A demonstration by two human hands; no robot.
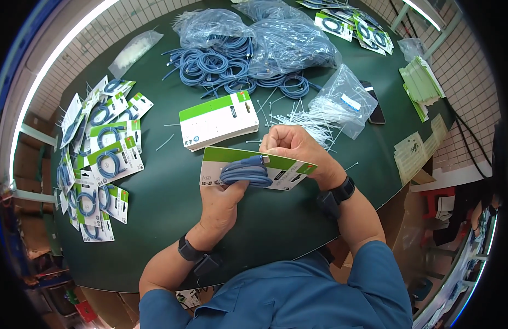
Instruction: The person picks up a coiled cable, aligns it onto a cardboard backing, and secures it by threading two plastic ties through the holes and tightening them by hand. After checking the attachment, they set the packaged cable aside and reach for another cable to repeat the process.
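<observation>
My left hand (220, 207) grips a green-and-white packaging card (289, 178) from below, its thumb pressed on a coiled blue cable (246, 174) that lies against the card's front. A connector of the cable points right along the top of the coil. Behind the card's upper edge, my right hand (289, 143) is closed in a pinch. A thin white strip shows near those fingertips; whether they hold it cannot be made out. Just beyond, a stack of blank packaging cards (221, 122) lies on the dark green table (172, 219). White cable ties (306, 123) are strewn right of the stack.
Cards with coiled cables (98, 164) are heaped at the left. Loose blue cables (210, 66) and clear bags (292, 44) fill the far middle. A phone (376, 112) lies partly under a plastic bag (344, 101). More carded cables (358, 30) sit far right, above green-white cards (421, 85).
</observation>
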